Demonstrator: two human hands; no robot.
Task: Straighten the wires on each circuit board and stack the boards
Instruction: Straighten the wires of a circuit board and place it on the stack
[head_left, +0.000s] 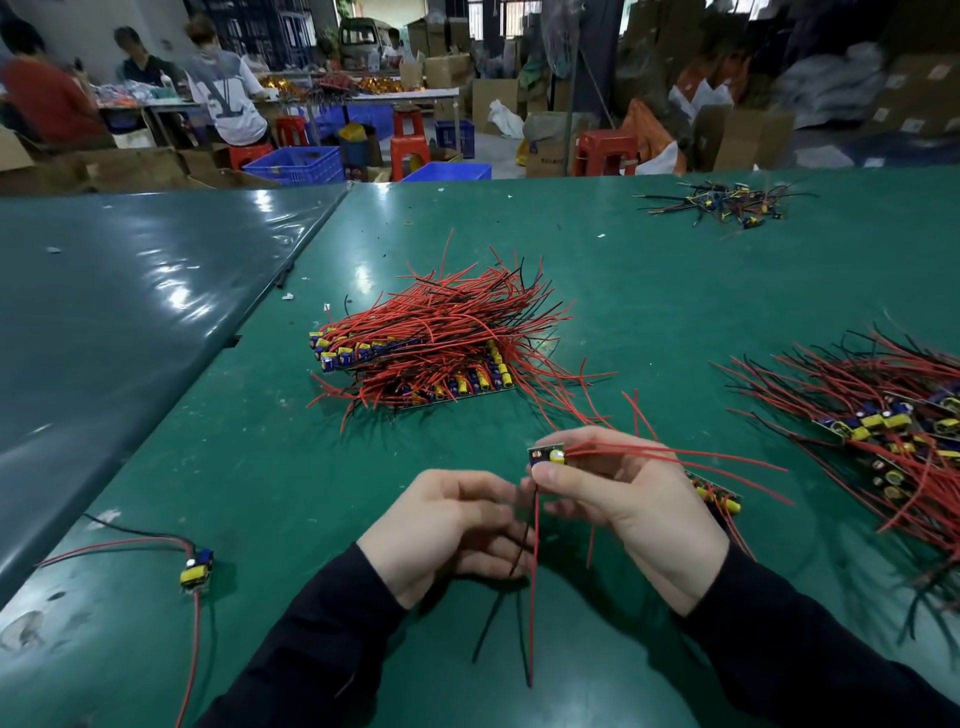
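I see the small circuit board (546, 457) pinched in my right hand (631, 506), lifted just above the green worktop (649, 291) near centre. Red wires fan from it toward 3 o'clock, while one red and one black wire hang toward 6. My left hand (447, 530) curls loosely beside them, fingers at the black wire; whether it grips I cannot tell. The stacked boards (441, 353) lie at 12 o'clock, an untidy heap (883, 415) at 3, a lone board (196, 569) at 9.
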